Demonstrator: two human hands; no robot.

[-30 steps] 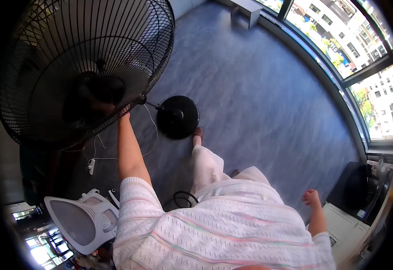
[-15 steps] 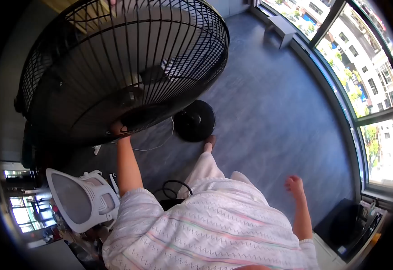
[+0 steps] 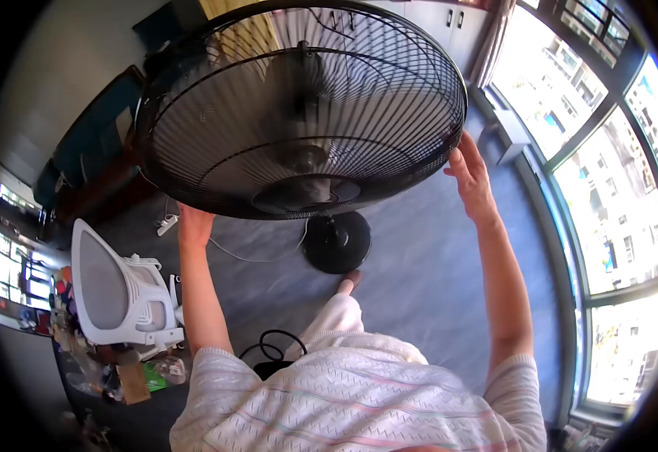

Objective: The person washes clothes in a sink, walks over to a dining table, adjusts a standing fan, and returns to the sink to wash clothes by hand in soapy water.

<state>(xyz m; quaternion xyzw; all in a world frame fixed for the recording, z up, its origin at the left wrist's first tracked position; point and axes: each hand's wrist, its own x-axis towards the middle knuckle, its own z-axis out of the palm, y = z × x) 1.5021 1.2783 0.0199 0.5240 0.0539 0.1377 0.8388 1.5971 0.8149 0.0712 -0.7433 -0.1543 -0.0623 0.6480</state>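
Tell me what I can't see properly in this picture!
In the head view:
Left hand: fingertips hidden behind the fan.
Pole: mostly hidden behind the fan.
Shirt: cut off by the bottom edge.
Clutter by the chair: many bits too small to name.
Buildings outside: details washed out by glare.

Blue-grey floor (image 3: pixel 419 294) under a round black fan base (image 3: pixel 336 248), pale cable (image 3: pixel 255 261) and white power strip (image 3: pixel 167 224)

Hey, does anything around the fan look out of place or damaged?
I see no obvious spill or damage. Only the white cord looks untidy: it curves loosely across the open floor beside the fan base.
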